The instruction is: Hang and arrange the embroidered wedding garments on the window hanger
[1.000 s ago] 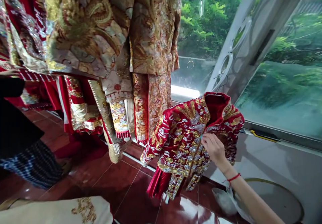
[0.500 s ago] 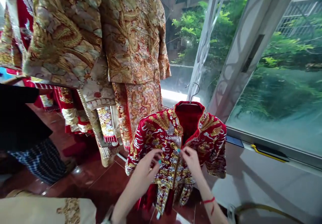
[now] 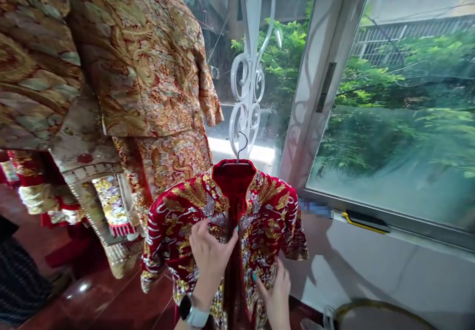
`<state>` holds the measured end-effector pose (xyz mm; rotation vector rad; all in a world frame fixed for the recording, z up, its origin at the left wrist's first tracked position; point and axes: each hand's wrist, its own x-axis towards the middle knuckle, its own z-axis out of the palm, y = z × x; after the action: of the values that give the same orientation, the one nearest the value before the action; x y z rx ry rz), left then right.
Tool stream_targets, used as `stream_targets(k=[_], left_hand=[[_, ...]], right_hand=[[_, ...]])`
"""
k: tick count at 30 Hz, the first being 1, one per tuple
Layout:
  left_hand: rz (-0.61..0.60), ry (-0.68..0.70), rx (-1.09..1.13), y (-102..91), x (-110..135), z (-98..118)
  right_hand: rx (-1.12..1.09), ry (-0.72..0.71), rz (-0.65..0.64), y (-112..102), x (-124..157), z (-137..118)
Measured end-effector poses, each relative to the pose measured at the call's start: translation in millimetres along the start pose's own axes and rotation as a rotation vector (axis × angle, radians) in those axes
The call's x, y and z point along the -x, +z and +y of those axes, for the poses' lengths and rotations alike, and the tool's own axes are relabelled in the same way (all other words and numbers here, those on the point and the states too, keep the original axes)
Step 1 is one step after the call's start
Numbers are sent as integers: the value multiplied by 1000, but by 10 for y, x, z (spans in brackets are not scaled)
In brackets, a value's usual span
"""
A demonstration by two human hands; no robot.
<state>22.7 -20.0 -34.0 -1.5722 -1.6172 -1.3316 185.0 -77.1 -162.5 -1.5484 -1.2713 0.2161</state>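
Observation:
A short red jacket (image 3: 267,221) with gold and silver embroidery hangs on a metal hanger (image 3: 243,147), its front parted down the middle. My left hand (image 3: 210,251) rests on the jacket's left front panel, thumb and fingers spread apart, with the thumb tip at the opening's edge. Lower down, my right hand (image 3: 274,290) lies against the right panel, its thumb stretched away from the fingers. Neither hand appears closed around the cloth. A watch (image 3: 193,311) is on my left wrist.
Gold brocade garments (image 3: 148,72) hang close on the left, with red and gold fringed pieces (image 3: 115,206) beneath. A white scrolled metal post (image 3: 254,72) stands behind the hanger. To the right are a window (image 3: 393,137) and a yellow-black object (image 3: 365,221) on its sill.
The view has shifted right and closer to the jacket. Its front has parted wider, and my hands, formerly together at the centre edges, now lie apart, the right one lower.

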Motion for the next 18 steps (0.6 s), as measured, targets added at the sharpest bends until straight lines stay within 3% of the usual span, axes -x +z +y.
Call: stream_targets(k=[4, 7, 10, 12, 14, 16, 18], left_hand=[[13, -26, 23, 98, -254, 93], [-44, -111, 151, -45, -321, -146], [-72, -198, 188, -455, -532, -517], [-81, -244, 126, -728, -850, -747], [-100, -270, 56, -863, -1277, -949], [-155, -262, 66, -811, -1704, -1135], [-346, -294, 170, -636, -1996, -1308]], right_hand=[[34, -206, 196, 189, -697, -733], [30, -204, 231, 182, -993, -873], [-39, -159, 224, -132, -1229, -688], [-30, -141, 366, -443, -1510, -584], [25, -164, 513, -708, -1925, -597], [46, -194, 451, -828, -2391, -726], [-50, -211, 217, -793, -2778, -908]])
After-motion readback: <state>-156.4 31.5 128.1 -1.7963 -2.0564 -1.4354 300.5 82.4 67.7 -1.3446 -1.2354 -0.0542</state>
